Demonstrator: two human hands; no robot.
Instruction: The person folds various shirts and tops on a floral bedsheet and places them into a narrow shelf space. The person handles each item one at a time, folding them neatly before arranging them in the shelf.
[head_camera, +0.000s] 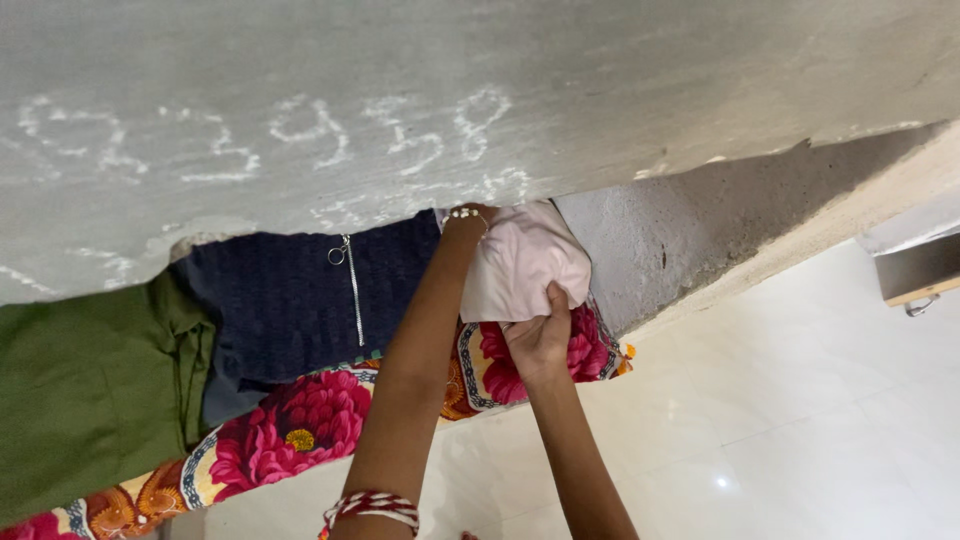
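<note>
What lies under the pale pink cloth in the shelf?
The pink cloth rests on a floral fabric with red flowers. The right hand grips its lower edge; the left hand reaches behind it, fingers hidden.

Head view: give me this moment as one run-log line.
right hand: gripping pale pink cloth | left hand: reaching behind cloth, mostly hidden under concrete slab | beneath: floral sheet | beside: navy zippered garment, green garment

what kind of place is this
Probably a storage shelf in a home: a rough concrete slab overhangs folded clothes, a navy zip sweater and green garment, on a floral cloth. Both hands hold a pink cloth above a glossy tiled floor.
</note>
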